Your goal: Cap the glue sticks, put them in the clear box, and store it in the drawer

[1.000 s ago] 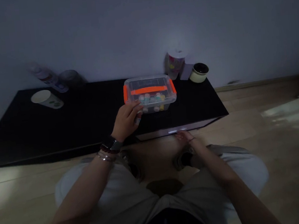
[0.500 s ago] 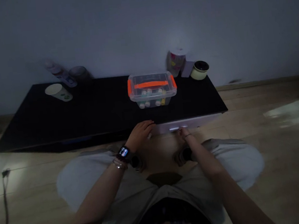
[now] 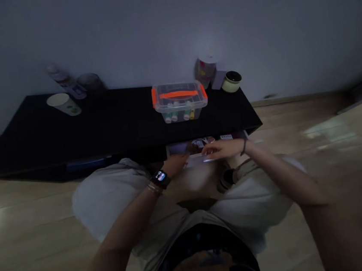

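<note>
A drawer (image 3: 199, 160) with a white front and a metal handle (image 3: 211, 159) is pulled partway out of the low black cabinet. My left hand (image 3: 175, 165), a smartwatch on its wrist, grips the left part of the drawer front, fingers over its top edge. Over the right part of the drawer reaches my right hand (image 3: 224, 148), fingers stretched out and holding nothing. Inside the drawer lie a dark and white printed item (image 3: 198, 143) and a small white item (image 3: 226, 137) with dark marks; my right hand partly covers the contents.
On the black cabinet top (image 3: 115, 121) stands a clear box (image 3: 179, 99) with an orange handle, several small tubes inside. A paper cup (image 3: 64, 105), a spray bottle (image 3: 67, 82), a dark jar (image 3: 91, 84), a patterned cup (image 3: 205, 70) and a cream jar (image 3: 231, 82) stand further back.
The drawer has come out toward me, showing its contents. My right hand has left the handle and moved up over the drawer, fingers extended. My left hand stays at the drawer front.
</note>
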A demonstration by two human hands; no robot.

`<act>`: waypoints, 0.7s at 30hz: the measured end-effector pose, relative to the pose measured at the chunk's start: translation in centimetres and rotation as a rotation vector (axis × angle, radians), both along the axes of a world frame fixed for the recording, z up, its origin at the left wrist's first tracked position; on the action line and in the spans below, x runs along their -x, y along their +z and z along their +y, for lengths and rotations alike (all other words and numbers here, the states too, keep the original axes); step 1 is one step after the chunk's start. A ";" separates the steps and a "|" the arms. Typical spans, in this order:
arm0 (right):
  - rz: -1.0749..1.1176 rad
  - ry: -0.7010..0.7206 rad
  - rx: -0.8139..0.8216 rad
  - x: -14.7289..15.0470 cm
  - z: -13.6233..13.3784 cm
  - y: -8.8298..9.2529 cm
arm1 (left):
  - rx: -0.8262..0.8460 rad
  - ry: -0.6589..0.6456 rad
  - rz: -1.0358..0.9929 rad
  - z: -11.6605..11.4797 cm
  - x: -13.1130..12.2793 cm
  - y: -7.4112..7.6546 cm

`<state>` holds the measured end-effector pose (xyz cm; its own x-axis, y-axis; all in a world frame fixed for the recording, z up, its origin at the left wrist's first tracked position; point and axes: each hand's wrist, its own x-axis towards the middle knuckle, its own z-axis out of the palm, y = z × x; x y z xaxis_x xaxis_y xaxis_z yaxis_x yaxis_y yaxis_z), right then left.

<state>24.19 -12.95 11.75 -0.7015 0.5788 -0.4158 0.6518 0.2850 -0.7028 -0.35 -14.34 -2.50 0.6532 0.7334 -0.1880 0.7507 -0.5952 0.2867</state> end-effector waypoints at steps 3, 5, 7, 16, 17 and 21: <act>-0.121 0.025 -0.128 -0.9 3.2 5.6 | 0.021 0.007 0.012 -0.7 -0.7 -0.2; -0.225 -0.011 -0.318 -0.3 5.6 8.0 | 0.026 0.006 0.021 -1.0 -1.1 -0.2; -0.291 -0.058 -0.516 1.0 8.1 8.8 | 0.029 0.000 0.029 -1.3 -1.3 -0.2; -0.515 -0.114 -0.860 7.5 18.0 4.5 | 0.097 -0.034 0.004 -2.2 -1.1 -0.5; -0.530 -0.108 -0.858 8.0 18.7 4.2 | 0.109 -0.035 -0.003 -2.3 -1.0 -0.5; -0.581 -0.064 -0.821 9.5 20.5 3.6 | 0.152 -0.050 -0.029 -2.8 -0.9 -0.4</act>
<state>14.73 7.55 15.38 -0.4744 0.8692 -0.1394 0.8620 0.4908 0.1269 0.54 -17.12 -2.91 0.6947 0.6647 -0.2748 0.7116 -0.5794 0.3974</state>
